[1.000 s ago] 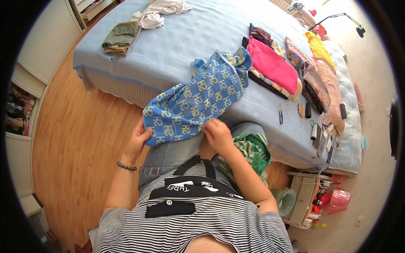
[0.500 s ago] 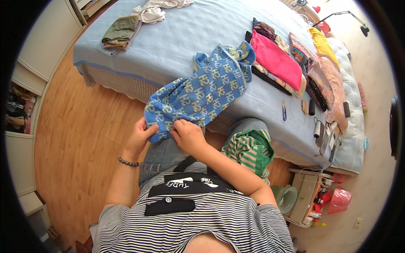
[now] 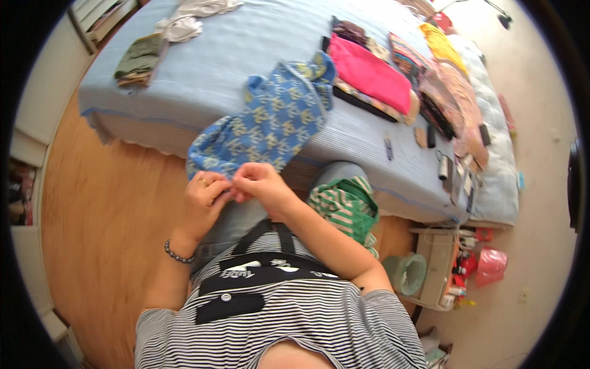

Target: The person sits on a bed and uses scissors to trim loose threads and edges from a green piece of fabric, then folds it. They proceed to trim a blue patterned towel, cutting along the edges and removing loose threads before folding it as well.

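A blue patterned cloth garment [image 3: 261, 120] with pale yellow lettering lies over the bed's edge, its near end hanging over my lap. At that near end, my left hand [image 3: 204, 198] and my right hand [image 3: 263, 186] meet with their fingertips pinched together. Whatever sits between the fingers is too small and blurred to make out. My left wrist wears a dark bead bracelet. A green and white striped cloth [image 3: 345, 206] rests on my right knee.
The blue-covered bed [image 3: 203, 67] bears a folded green pile [image 3: 140, 60], a pink folded garment [image 3: 369, 74] on others, and a purple-blue slim tool [image 3: 389, 148]. Right of my legs are a pale green bin [image 3: 407, 275] and a bedside cabinet [image 3: 437, 270].
My hands have come together, fingertips meeting, where before they were apart on the garment's near edge. The whole view has shifted, so the bed appears further left.
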Tool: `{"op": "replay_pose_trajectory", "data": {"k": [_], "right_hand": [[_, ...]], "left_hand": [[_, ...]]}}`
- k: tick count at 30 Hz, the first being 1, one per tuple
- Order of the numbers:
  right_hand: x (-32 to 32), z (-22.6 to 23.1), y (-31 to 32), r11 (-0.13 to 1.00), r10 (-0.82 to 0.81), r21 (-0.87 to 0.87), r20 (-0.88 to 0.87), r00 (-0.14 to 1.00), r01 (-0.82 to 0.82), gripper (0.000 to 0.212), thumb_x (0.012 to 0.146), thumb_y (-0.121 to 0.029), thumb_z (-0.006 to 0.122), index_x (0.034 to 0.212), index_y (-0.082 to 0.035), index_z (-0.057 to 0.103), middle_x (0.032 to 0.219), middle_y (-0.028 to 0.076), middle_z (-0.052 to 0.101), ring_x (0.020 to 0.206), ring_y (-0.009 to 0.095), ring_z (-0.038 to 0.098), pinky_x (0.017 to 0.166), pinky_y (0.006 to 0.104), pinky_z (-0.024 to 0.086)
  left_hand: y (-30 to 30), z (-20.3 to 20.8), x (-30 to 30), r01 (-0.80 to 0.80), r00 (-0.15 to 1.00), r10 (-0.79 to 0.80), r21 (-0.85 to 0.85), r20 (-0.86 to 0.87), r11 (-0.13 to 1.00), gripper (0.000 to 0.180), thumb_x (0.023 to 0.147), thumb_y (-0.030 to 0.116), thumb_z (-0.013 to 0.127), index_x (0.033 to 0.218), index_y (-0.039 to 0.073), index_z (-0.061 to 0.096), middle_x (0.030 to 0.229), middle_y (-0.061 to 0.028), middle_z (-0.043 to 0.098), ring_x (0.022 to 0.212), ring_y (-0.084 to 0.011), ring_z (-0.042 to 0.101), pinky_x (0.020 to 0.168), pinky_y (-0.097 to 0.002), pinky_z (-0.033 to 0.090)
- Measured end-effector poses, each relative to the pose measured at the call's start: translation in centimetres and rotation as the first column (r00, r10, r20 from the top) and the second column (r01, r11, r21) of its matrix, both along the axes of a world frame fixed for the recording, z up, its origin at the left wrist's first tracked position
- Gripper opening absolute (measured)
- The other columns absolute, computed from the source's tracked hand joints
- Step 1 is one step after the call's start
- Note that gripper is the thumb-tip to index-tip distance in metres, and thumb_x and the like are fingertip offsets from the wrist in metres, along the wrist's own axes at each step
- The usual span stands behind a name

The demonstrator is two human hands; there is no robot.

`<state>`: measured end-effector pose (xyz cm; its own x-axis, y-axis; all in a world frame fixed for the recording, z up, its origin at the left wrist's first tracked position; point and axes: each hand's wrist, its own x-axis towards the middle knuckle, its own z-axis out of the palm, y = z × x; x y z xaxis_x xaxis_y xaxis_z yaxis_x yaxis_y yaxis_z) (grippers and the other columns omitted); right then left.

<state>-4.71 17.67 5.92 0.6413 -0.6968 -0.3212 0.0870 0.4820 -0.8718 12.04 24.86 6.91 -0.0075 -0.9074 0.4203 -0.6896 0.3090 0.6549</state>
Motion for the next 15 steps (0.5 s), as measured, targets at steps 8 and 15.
{"op": "replay_pose_trajectory", "data": {"k": [8, 15], "right_hand": [[-16.3, 1.5, -11.5, 0.484, -0.760, -0.859, -0.316, 0.568, 0.169, 0.011, 0.082, -0.011, 0.064, 0.089, -0.002, 0.065, 0.082, 0.010, 0.065, 0.074, 0.018, 0.060, 0.067, 0.0304, 0.048], [-34.1, -7.7, -15.8, 0.459, -0.888, -0.817, -0.429, -0.163, -0.350, 0.025, 0.076, -0.020, 0.071, 0.090, -0.001, 0.063, 0.091, 0.019, 0.063, 0.087, 0.035, 0.060, 0.080, 0.0415, 0.048]], "left_hand": [[-0.6, -1.9, 2.0, 0.079, 0.706, 0.193, 0.346, -0.681, 0.935, 0.008, 0.088, 0.009, 0.063, 0.083, 0.003, 0.062, 0.076, -0.0014, 0.062, 0.067, -0.0074, 0.056, 0.060, -0.0207, 0.043], [-0.6, -1.2, 2.6, 0.158, 0.384, 0.303, 0.385, -0.872, 0.909, 0.013, 0.095, 0.015, 0.055, 0.087, 0.006, 0.060, 0.078, -0.0013, 0.064, 0.065, -0.0043, 0.054, 0.055, -0.0159, 0.041]]}}
